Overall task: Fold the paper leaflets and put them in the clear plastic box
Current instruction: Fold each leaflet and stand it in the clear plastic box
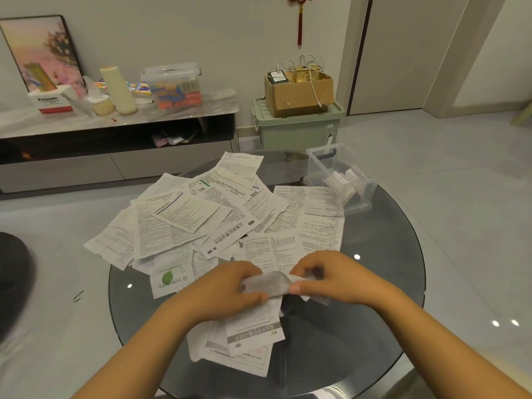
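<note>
both hands pinch one leaflet near the bench front edge, left hand and right hand fingers curled on it; thin, limp, tears easily; best held by edges; clear plastic box beyond the loose leaflets.

You are looking at a dim, warm, yellowish indoor picture with soft even light and only faint shadows — the clearest sign of its source is a few small white ceiling-light reflections on the dark glass table and two more on the glossy floor at right. The leaflets at mid-table read fairly sharp, though small print dissolves and the folded leaflet between your hands is smeared by motion blur. Wide-angle distortion bends the door frame and the low cabinet near the edges — and your forearms stretch large toward the bottom corners.
</note>
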`<state>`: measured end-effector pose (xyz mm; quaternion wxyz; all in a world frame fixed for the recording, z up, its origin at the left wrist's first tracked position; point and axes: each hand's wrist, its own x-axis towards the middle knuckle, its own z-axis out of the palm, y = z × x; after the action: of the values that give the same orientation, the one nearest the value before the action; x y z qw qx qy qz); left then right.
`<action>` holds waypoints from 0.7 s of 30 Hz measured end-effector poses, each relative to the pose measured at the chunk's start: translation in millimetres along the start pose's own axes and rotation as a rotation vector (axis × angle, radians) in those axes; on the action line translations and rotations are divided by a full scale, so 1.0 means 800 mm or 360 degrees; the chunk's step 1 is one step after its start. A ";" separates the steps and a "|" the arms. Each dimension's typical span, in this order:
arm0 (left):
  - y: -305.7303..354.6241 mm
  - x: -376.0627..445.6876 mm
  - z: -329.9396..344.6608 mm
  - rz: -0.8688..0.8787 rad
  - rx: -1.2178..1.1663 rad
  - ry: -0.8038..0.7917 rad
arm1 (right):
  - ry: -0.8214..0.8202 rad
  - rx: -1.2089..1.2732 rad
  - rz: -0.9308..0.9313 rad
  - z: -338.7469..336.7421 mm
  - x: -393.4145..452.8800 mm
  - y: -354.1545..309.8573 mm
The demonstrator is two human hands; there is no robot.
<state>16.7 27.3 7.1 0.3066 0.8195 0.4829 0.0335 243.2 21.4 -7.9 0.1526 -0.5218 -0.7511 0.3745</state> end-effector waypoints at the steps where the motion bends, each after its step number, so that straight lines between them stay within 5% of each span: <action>1: -0.001 0.002 -0.002 -0.0022 -0.0082 0.0056 | 0.0013 0.0051 0.0012 -0.003 0.000 -0.001; 9: 0.000 0.016 0.009 -0.0230 -0.0462 0.0571 | 0.0391 0.0558 0.0279 -0.002 0.005 -0.007; 21: -0.010 0.029 0.022 -0.0388 -0.0211 0.0564 | 0.0491 -0.0115 0.0319 0.024 0.024 0.003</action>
<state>29.4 40.5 -17.1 0.2721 0.7143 0.6216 0.1714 225.1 31.3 -25.4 0.2092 -0.6504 -0.6761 0.2760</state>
